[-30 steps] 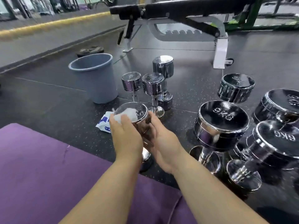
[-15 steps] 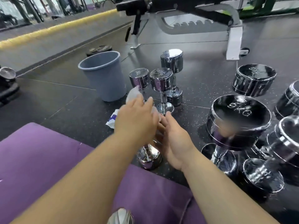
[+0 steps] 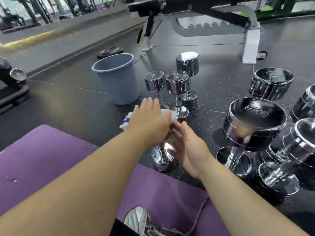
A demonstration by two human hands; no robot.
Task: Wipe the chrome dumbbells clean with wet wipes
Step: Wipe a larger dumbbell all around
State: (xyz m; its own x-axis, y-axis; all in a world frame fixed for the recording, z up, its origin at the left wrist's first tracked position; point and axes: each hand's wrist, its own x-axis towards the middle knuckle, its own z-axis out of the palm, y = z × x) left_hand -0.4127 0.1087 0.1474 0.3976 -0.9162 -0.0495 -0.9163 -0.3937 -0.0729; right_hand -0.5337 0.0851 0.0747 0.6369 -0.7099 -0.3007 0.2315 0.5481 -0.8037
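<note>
One upright dumbbell (image 3: 163, 158): left grip (image 3: 150, 121) with wipe (image 3: 168, 113) atop, right grip (image 3: 189, 149) beside.

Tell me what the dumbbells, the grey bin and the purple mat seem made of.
Dumbbells: metal, mirror-bright chrome finish that reflects the room. Bin: probably plastic, smooth dull grey wall with a rolled rim. Mat: likely vinyl-covered foam, faint sheen and small dents; uncertain.
</note>
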